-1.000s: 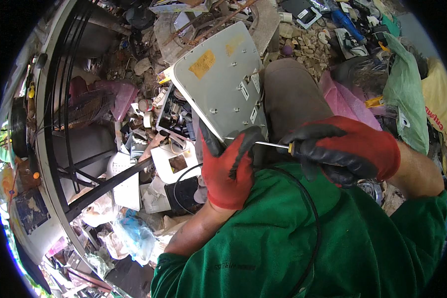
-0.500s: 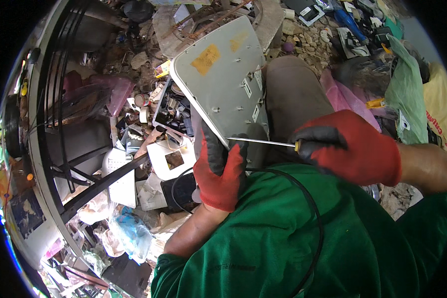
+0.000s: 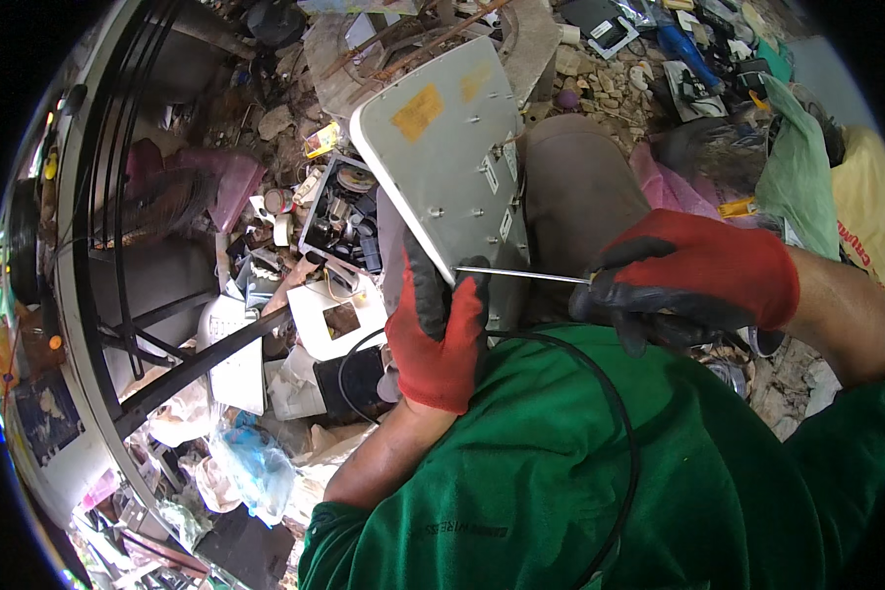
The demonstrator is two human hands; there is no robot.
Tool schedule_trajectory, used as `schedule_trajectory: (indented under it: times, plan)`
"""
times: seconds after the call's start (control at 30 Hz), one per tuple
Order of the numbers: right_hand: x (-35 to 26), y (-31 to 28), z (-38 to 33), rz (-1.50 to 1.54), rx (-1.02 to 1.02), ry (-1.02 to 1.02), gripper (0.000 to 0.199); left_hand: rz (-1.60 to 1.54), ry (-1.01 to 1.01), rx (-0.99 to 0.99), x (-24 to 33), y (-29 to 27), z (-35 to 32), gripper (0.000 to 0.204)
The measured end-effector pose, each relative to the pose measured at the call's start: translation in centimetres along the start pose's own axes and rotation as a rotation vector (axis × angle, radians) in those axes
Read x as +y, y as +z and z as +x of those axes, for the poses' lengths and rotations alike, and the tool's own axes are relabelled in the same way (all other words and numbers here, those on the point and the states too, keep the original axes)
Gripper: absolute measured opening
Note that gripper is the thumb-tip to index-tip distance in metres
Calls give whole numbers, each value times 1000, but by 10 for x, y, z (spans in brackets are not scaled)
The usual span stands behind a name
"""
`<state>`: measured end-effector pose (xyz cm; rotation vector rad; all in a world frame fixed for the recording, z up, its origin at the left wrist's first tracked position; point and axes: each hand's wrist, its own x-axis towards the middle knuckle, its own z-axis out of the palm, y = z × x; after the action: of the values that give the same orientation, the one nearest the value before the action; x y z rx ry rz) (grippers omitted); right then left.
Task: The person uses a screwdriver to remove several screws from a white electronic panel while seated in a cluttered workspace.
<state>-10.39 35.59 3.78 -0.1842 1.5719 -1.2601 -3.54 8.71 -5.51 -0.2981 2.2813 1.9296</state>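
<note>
A flat grey panel [image 3: 452,167] with rounded corners, metal studs and patches of yellow tape stands tilted by my knee. My left hand [image 3: 435,339], in a red and black work glove, grips its lower left edge between thumb and fingers. In my right hand [image 3: 693,280], gloved alike, is a screwdriver [image 3: 536,276] with a long thin shaft; most of its handle is hidden in the fist. The shaft runs left across the panel, and its tip meets the panel's edge close to my left thumb. A black cable [image 3: 610,393] loops over my green shirt.
Left of the panel lies a tray [image 3: 310,231] of small parts, beside a white square frame [image 3: 315,334]. A dark metal rack [image 3: 202,369] stands farther left. Rubble and scrap cover the ground ahead. A green plastic bag [image 3: 792,162] and a yellow bag [image 3: 870,197] are at right.
My right hand has rolled over on the screwdriver, so its fingers show differently. The panel has shifted slightly right and down. My left hand keeps its hold.
</note>
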Motion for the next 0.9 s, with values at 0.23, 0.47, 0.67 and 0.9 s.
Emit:
schedule_trajectory:
  times: [0.23,0.47,0.67,0.9]
  plan:
    - [0,34,11,-1205,599,-500,13,133,134,34,-20,-2,3,43]
    - [2,33,6,-926,611,-489,16,48,156,12,-13,0,4,45]
    - [-11,14,6,-808,359,-241,27,74,158,38,-14,-1,2,48]
    - [1,27,12,-954,539,-484,16,120,202,48,-13,1,5,50]
